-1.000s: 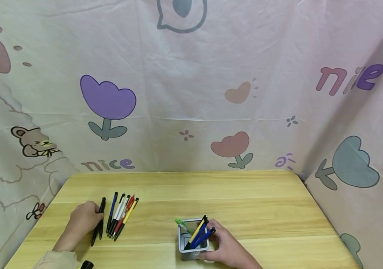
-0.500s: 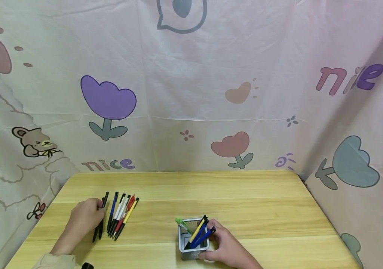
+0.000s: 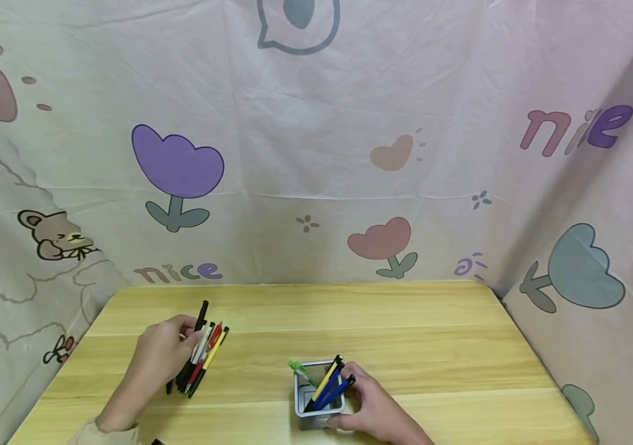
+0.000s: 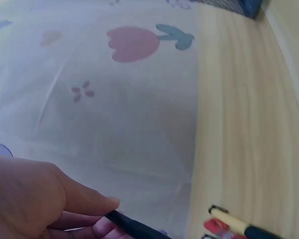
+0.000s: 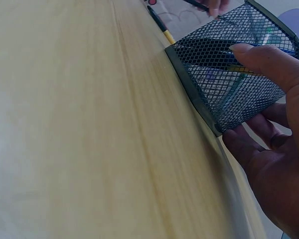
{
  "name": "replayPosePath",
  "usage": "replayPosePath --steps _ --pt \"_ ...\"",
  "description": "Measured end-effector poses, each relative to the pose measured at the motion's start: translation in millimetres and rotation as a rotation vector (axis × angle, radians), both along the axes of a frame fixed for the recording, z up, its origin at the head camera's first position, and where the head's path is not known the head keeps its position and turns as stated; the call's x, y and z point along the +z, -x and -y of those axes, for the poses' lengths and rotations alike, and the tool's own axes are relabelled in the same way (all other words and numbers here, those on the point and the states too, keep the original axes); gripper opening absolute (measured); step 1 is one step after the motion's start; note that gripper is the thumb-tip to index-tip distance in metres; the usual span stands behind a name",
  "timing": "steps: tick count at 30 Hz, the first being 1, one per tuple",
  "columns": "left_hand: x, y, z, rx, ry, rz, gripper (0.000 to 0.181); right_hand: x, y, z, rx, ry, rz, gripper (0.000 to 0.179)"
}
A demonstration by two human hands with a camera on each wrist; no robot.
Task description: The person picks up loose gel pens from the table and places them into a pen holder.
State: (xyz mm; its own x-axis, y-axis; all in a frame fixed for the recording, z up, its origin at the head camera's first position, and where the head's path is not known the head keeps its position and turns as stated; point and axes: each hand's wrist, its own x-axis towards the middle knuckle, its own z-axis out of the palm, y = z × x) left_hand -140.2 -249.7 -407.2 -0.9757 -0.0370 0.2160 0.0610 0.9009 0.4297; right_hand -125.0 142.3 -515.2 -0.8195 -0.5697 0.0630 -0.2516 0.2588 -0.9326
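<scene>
My left hand (image 3: 165, 353) pinches a black pen (image 3: 201, 315) between thumb and fingers, raised over a row of pens at the left of the table. In the left wrist view, that black pen (image 4: 139, 229) points away from the fingertips. A red pen (image 3: 198, 369) and a yellow pen (image 3: 213, 355) lie in the row beside white ones, partly behind the hand. My right hand (image 3: 374, 405) holds a square silver mesh pen holder (image 3: 313, 423) from its right side; the thumb presses the mesh (image 5: 214, 89). A green pen (image 3: 301, 371), a yellow one and blue ones lean inside it.
The wooden table (image 3: 428, 346) has a printed cloth (image 3: 294, 154) standing behind it and along both sides. A small dark object (image 3: 157, 442) shows at the bottom edge, close to the left sleeve (image 3: 107, 434).
My left hand has moved right from the black pens at the far left, carrying one black pen over the other pens. My right hand and the pen holder have stayed put.
</scene>
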Motion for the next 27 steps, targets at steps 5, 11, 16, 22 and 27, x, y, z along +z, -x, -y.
replayPosePath --steps 5,11,16,22,27 --pt "7.7 -5.8 -12.2 -0.002 -0.02 -0.013 0.022 -0.4 0.0 0.4 0.005 0.009 0.005 0.036" --pt "14.7 -9.3 -26.1 -0.022 -0.059 0.004 0.019 -2.0 0.2 0.4 0.003 0.006 0.009 0.036" --pt "17.0 -10.8 -37.1 -0.038 -0.082 -0.035 0.02 -1.6 0.2 0.4 0.0 -0.008 -0.005 0.036" --pt "23.2 -16.3 -51.0 -0.067 -0.122 -0.092 0.02 -1.7 0.3 0.7 -0.004 -0.019 -0.004 0.037" --pt "26.8 -19.6 -62.0 -0.092 -0.146 -0.13 0.018 -0.2 0.0 -0.2 -0.012 -0.029 0.003 0.038"
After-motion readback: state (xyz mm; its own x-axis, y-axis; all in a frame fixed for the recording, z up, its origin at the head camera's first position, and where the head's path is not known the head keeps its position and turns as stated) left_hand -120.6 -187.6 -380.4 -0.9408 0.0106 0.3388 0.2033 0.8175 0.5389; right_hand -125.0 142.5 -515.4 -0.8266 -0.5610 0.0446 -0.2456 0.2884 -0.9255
